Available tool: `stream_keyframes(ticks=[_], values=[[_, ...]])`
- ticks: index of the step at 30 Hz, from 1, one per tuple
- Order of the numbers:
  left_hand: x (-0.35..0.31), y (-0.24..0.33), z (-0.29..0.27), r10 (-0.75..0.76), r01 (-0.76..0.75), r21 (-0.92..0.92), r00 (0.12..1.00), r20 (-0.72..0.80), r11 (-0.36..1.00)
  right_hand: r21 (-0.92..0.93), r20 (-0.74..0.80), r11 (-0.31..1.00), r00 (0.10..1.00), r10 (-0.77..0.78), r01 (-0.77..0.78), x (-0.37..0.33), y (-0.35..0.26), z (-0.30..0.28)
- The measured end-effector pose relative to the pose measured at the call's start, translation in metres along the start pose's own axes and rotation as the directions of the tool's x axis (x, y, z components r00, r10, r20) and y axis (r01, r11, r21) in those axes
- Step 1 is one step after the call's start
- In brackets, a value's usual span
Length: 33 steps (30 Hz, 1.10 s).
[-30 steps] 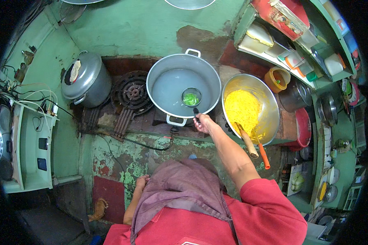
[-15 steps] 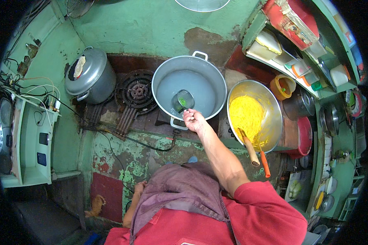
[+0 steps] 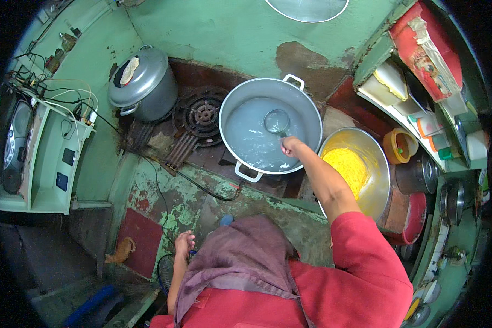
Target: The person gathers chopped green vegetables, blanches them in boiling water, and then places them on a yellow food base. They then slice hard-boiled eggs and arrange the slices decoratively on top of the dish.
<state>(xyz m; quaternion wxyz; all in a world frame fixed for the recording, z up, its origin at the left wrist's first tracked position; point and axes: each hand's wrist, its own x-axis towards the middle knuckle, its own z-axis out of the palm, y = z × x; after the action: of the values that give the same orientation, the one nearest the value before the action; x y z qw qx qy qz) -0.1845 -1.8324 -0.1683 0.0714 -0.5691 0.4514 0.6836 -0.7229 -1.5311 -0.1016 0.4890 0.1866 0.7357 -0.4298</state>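
Note:
My right hand (image 3: pixel 291 146) is closed round the handle of a small round strainer (image 3: pixel 277 121). The strainer dips into cloudy, pale water in a large grey two-handled metal pot (image 3: pixel 230 93), near its middle. White flecks and ripples show on the water beside my hand. Down by my left side, my left hand (image 3: pixel 185 241) hangs apart from everything, its fingers loosely bent and holding nothing that I can see. Just right of the pot stands a wide steel bowl (image 3: pixel 378 188) with a yellow shredded or stringy food (image 3: pixel 346 170), partly covered by my right forearm.
A lidded grey pot (image 3: pixel 147 87) and a bare burner (image 3: pixel 203 113) are left of the big pot. Shelves with containers (image 3: pixel 385 87) and a brown-yellow tub (image 3: pixel 400 146) line the right. A black hose (image 3: pixel 208 191) crosses the stove front. An orange cat (image 3: pixel 121 250) lies on the floor.
The strainer has moved farther into the pot with my right hand; green bits seen in it earlier no longer show. My left hand has swung outward. The whole view has shifted.

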Motion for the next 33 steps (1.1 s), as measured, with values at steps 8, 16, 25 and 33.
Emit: stream_keyframes(ticks=[8,16,25,33], values=[[-0.002,-0.133,-0.03,0.065,-0.054,0.333,0.998,-0.023,0.941,-0.257,-0.024,0.944,0.975,-0.222,0.208,0.008,0.007,0.079],[0.029,-0.108,-0.022,0.108,-0.12,0.273,0.992,0.057,0.954,0.854,0.464,0.354,0.867,-0.183,-0.382,-0.059,0.031,0.072],[0.03,0.013,0.003,0.026,-0.025,0.079,1.0,-0.011,0.997,0.787,0.262,0.602,0.957,-0.126,-0.136,-0.097,0.045,0.078],[0.071,-0.039,-0.026,0.049,-0.102,0.317,0.984,0.173,0.943,0.707,0.133,0.707,0.986,-0.104,-0.021,-0.109,0.067,0.078]])
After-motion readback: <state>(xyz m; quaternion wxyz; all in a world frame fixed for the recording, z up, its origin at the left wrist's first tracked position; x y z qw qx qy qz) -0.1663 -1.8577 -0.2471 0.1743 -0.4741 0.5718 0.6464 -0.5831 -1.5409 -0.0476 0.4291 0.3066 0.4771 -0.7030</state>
